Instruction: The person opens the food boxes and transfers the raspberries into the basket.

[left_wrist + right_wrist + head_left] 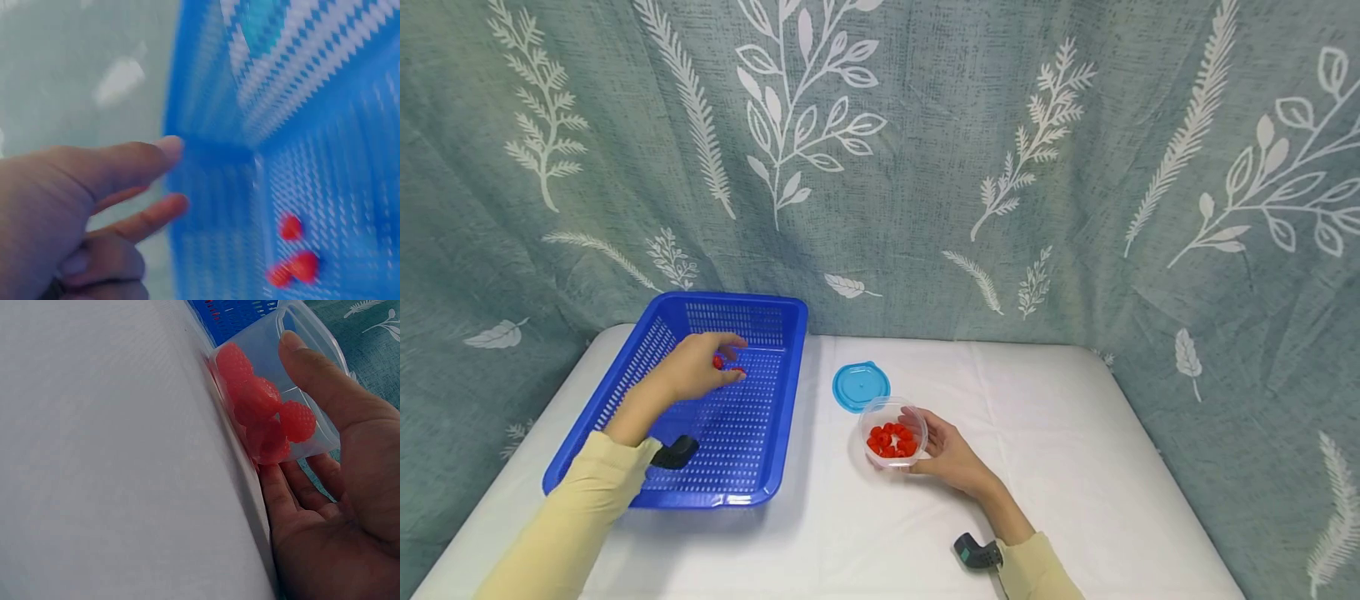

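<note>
My left hand [698, 367] hovers over the blue plastic basket [785, 417], thumb and fingers apart with nothing visible between them. A few red raspberries [304, 266] lie on the basket floor in the left wrist view, which is blurred. On the white cloth, my right hand [953, 457] holds a clear plastic container [880, 408] from its right side. Thumb at the rim and fingers low on the wall, the hand shows closely in the right wrist view. Several raspberries [256, 400] rest inside the container.
Just behind the container lies a light blue lid [861, 386], flat on the white-covered table [1037, 408]. A green-grey curtain [910, 208] with white leaf prints hangs along the back and sides. The basket's raised walls surround the left hand's area.
</note>
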### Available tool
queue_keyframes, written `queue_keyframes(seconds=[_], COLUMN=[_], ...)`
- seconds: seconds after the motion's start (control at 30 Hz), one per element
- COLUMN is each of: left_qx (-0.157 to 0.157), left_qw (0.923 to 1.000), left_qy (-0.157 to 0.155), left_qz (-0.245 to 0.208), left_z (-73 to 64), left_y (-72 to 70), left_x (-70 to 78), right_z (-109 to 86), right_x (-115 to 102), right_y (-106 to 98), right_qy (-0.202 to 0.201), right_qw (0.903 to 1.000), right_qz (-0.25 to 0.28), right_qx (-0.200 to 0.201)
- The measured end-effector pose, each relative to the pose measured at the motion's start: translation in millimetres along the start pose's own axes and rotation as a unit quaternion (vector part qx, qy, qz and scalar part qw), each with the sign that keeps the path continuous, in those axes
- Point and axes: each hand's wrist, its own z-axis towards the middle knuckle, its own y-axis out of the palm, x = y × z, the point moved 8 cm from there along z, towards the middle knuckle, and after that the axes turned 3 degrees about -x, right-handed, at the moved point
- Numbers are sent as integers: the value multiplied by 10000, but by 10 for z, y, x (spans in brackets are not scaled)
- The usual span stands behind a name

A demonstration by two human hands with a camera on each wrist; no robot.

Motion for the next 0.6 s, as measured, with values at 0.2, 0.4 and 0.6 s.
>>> queue_keyframes(seconds=[0.2,0.4,0.6], left_qx=[549,921,542], left_qw=[9970,9900,9952], left_qy=[532,964,809], left_qz=[120,463,-129], left_z=[-217,-472,-631], left_y=[1,202,523], left_x=[648,1225,1493], right_z=[6,2,-3], right_x=[-13,-2,15], right_y=[-10,-7,-13], right_qy=[27,-16,5], right_qw=[10000,10000,10000], right_qz=[-64,-63,-51], right_qx=[-6,-33,-23])
